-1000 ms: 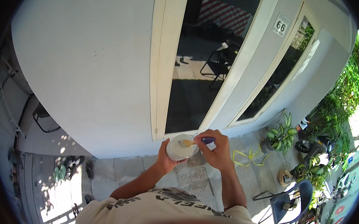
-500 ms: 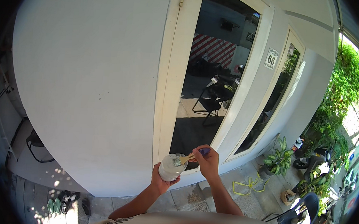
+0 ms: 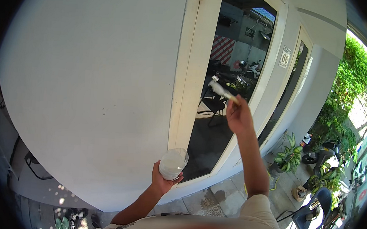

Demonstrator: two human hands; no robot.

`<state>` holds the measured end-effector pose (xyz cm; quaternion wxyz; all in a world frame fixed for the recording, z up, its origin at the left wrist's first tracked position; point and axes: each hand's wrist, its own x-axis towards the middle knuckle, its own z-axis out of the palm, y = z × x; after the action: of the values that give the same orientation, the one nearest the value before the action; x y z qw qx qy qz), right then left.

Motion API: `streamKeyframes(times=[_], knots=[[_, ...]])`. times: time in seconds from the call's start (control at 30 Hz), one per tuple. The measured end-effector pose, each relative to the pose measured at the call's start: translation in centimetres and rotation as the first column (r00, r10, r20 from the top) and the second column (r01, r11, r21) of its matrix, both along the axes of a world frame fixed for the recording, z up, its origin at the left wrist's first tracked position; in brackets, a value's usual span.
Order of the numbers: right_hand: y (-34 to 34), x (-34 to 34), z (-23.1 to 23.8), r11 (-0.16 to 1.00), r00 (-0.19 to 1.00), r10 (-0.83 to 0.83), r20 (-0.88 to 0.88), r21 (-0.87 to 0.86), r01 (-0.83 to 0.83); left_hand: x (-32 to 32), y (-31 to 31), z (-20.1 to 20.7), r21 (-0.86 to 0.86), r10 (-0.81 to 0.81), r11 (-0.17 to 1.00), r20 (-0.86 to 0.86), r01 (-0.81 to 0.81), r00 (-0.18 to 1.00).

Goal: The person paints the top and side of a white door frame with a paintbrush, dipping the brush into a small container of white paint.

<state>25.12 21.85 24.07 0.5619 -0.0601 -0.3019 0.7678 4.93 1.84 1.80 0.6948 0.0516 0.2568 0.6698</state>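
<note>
My left hand (image 3: pixel 162 180) is wrapped round a clear plastic tub (image 3: pixel 173 166) with white paint in it, held low in front of the door. In my right hand (image 3: pixel 239 114) is a paintbrush (image 3: pixel 222 91), gripped by its pale handle. Its bristles are coated white and point up and to the left, in front of the dark glass pane (image 3: pixel 216 135). Whether the bristles touch anything cannot be told. The cream door frame (image 3: pixel 193 73) runs up to the left of the glass, beside a white wall (image 3: pixel 88 87) with a few small dark marks.
To the right stand a second narrow glazed door (image 3: pixel 293 73), a potted plant (image 3: pixel 288 156), a dark blue chair (image 3: pixel 312 214) and a parked motorbike (image 3: pixel 321 156). Green sandals (image 3: pixel 62 224) and other shoes lie on the paving at lower left.
My right hand has lifted the paintbrush out of the tub and raised it up and to the right, with the arm stretched out. My left hand still holds the tub, at nearly the same height.
</note>
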Motion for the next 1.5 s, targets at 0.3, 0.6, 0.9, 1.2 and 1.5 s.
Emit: streamKeyframes(times=[0.3,0.6,0.9,1.2,1.5], knots=[[13.1,3.5,38.3,0.583,0.829,-0.42,-0.368,0.591,0.558,-1.5,3.7,-1.7,0.033,0.019,0.999,0.098,-0.022,0.995],[21.0,1.5,50.8,0.441,0.779,-0.489,-0.392,0.659,0.609,-0.3,9.0,-0.9,0.11,0.049,0.992,0.114,-0.062,0.992],[20.8,5.9,51.9,-0.164,0.152,-0.865,-0.478,0.556,0.814,1.2,11.8,-1.2,0.105,0.107,0.987,0.133,-0.122,0.985],[11.8,-5.4,49.6,-0.804,-0.19,-0.531,-0.826,0.42,0.42,1.9,13.0,-1.1,0.103,0.14,0.983,0.135,-0.154,0.981],[12.4,-3.0,51.1,-0.209,0.356,-0.698,-0.621,0.652,0.729,2.5,13.7,-1.6,0.11,0.126,0.984,0.135,-0.141,0.983]])
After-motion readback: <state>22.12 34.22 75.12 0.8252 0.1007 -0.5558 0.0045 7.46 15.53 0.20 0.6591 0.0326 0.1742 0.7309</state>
